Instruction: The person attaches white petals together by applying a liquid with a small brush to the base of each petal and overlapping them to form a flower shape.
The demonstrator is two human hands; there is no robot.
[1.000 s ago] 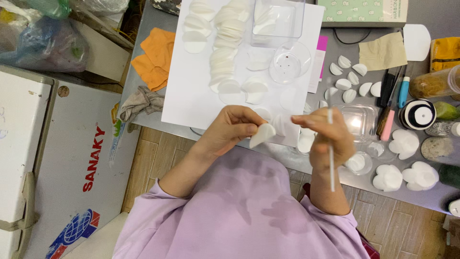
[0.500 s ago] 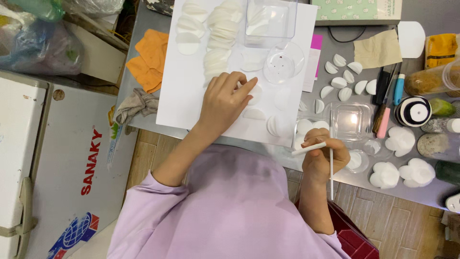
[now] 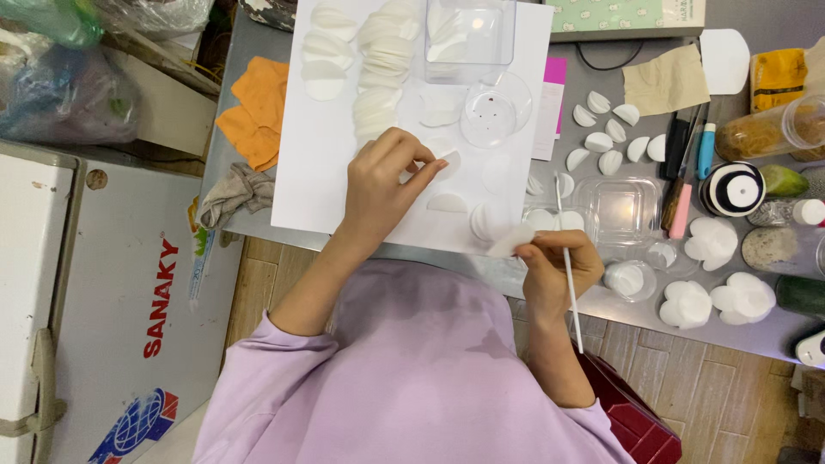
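White paper covers most of the grey table (image 3: 516, 283): a large sheet (image 3: 309, 172) with rows of thin white petal shapes (image 3: 378, 77) laid out along its far side. The person's left hand (image 3: 382, 185) rests on that sheet, thumb and forefinger pressed together on the edge of one small white petal (image 3: 447, 163); another half-round petal (image 3: 448, 204) lies just beside the wrist. The right hand (image 3: 559, 266) is near the table's front edge, fingers closed around a thin white stick (image 3: 567, 258) that runs up past the knuckles and down over the forearm, and the same hand pinches a white petal piece (image 3: 511, 241) at its fingertips.

Plenty crowds the space around them. A clear round dish (image 3: 496, 107) and a clear square box (image 3: 471, 30) sit on the sheet beyond the left hand. A clear plastic tray (image 3: 619, 208) stands just past the right hand, with small curved white petals (image 3: 606, 142) scattered beyond it and finished white flower shapes (image 3: 713, 241) to the right. Pens and tools (image 3: 687, 163) lie beside a black-and-white striped round object (image 3: 733, 189). Orange cloths (image 3: 256, 112) hang at the table's left edge.
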